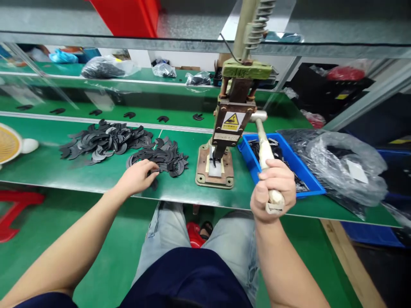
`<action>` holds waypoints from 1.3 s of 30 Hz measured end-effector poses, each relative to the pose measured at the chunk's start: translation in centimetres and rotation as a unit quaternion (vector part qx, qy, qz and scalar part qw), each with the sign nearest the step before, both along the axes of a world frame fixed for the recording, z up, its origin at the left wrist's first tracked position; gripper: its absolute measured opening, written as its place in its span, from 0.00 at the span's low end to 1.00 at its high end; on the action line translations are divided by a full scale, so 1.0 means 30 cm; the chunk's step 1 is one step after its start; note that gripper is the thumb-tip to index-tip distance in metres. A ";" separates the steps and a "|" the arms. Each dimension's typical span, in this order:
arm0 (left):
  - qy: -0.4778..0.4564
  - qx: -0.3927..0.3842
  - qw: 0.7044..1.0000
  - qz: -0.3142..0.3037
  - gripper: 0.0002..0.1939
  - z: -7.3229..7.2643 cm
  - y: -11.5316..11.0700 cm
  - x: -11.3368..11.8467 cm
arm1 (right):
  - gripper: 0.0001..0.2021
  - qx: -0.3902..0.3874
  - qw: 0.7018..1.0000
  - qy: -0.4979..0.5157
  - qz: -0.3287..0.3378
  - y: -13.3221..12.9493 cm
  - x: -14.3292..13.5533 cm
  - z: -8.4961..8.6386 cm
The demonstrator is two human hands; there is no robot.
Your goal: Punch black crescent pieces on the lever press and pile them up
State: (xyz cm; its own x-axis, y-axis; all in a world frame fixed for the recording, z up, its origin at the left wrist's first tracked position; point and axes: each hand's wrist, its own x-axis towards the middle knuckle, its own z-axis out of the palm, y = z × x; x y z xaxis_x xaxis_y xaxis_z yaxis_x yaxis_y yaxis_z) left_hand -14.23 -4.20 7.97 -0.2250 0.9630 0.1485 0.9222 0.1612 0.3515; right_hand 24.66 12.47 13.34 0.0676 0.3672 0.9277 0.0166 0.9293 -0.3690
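Observation:
My right hand (273,190) is wrapped round the pale lever handle (263,147) of a green and brown hand press (236,115). A small black piece stands at the press's tip, above a light metal plate (215,167) on its base. My left hand (138,176) rests at the front edge of a small pile of black curved pieces (168,156), its fingers curled; a dark piece shows beneath them. A larger pile of similar pieces (107,139) lies further left.
A blue tray (316,188) of dark parts stands right of the press, beside a clear plastic bag (349,167). Single black pieces (163,118) lie in a row on the green strip behind. A fan (9,143) is at the far left.

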 end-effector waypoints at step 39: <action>-0.074 0.026 0.990 -0.116 0.07 -0.071 0.210 0.298 | 0.05 -0.002 0.999 -0.029 -0.013 -0.012 0.010 0.007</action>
